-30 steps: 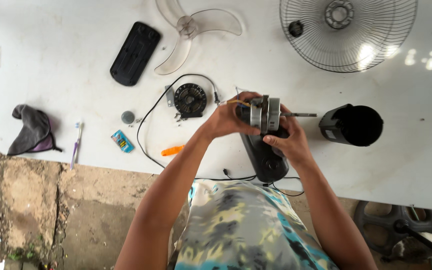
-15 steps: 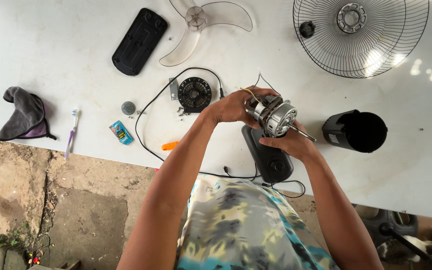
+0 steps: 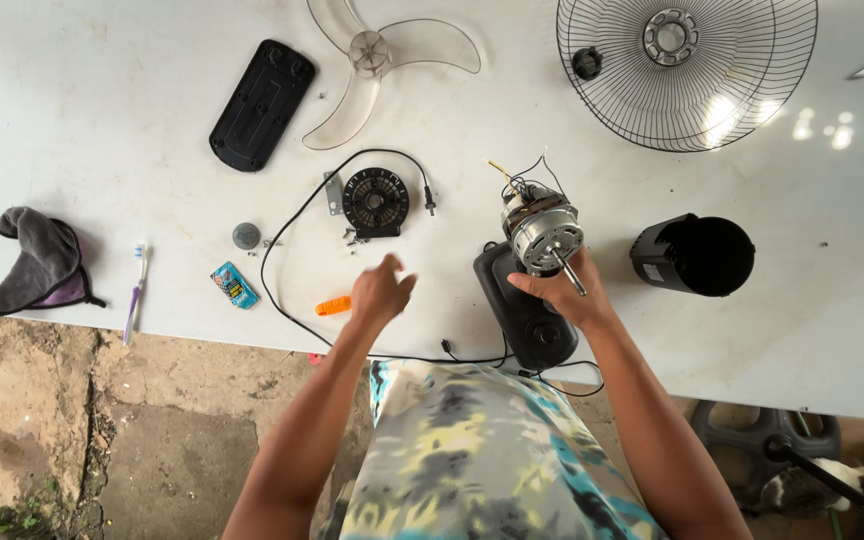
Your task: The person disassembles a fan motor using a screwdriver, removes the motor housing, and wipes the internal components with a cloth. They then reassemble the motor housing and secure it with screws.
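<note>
Right hand point(image 3: 564, 292) grips the fan motor point(image 3: 542, 232) over the bench point(image 3: 102, 140); left hand point(image 3: 380, 292) open, empty, above the orange screwdriver point(image 3: 332, 305).

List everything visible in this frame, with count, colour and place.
table: 1, white, fills view
fan blade: 1, clear, top centre
wire guard: 1, grey, top right
flat cover: 1, black, top left
round vented part: 1, black, centre
motor: 1, silver, right of centre
motor housing: 1, black, right
cloth: 1, grey, left edge
toothbrush: 1, purple and white, left
left hand: empty, near orange tool
right hand: holds motor
</note>
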